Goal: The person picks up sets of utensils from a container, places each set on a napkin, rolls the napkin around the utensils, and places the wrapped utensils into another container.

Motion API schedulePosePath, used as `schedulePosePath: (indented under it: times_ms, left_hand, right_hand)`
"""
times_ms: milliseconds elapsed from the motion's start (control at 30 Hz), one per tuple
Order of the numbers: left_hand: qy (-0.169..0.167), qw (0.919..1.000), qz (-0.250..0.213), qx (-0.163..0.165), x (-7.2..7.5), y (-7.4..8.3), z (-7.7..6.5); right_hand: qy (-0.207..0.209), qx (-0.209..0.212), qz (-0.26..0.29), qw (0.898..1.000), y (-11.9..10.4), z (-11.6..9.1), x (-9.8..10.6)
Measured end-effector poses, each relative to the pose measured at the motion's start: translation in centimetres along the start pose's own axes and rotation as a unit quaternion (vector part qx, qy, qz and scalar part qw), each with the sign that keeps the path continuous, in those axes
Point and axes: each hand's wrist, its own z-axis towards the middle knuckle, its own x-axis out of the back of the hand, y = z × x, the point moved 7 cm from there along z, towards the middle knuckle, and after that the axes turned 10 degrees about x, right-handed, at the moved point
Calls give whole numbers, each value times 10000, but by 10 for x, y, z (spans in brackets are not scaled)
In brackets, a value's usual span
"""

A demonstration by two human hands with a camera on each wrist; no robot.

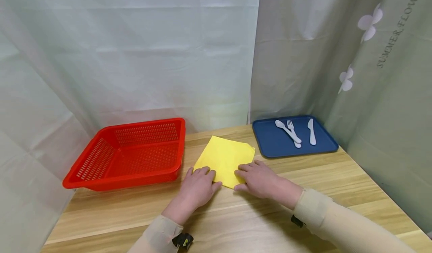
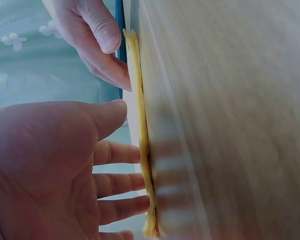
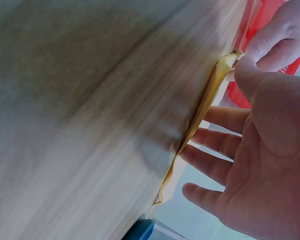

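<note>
A folded yellow cloth (image 1: 227, 153) lies flat on the wooden table in the head view, one corner pointing away. My left hand (image 1: 198, 188) rests its fingertips on the near left part, with the thumb along the near edge. On the near right side, the fingers of my right hand (image 1: 259, 179) touch the cloth. From the left wrist, the cloth (image 2: 142, 145) shows its edge as several thin layers, the extended left fingers (image 2: 121, 182) meeting it. The right wrist view has the right fingers (image 3: 207, 162) loosely straight against the cloth (image 3: 210, 100).
A red plastic basket (image 1: 125, 181) with slotted walls stands left of the cloth. To the right is a blue tray (image 1: 275, 146), where a white spoon (image 1: 281, 125), fork (image 1: 291, 126) and knife (image 1: 312, 133) lie. Pale curtains (image 1: 152, 62) hang behind the table (image 1: 128, 219).
</note>
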Motion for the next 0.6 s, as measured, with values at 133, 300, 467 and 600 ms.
schedulePosePath:
  times_ms: [133, 300, 467, 600]
  left_hand:
    - [71, 10000, -27, -49, 2, 0, -4]
    - [122, 9998, -82, -160, 4, 2, -9]
    - [133, 9994, -128, -287, 5, 4, -16]
    - [179, 9990, -163, -381, 7, 5, -21]
  right_hand:
    - [70, 53, -31, 10000, -3, -1, 1]
    - [137, 110, -80, 9998, -5, -3, 2]
    - [178, 228, -189, 9994, -8, -7, 1]
    - [278, 347, -199, 9988, -11, -10, 3]
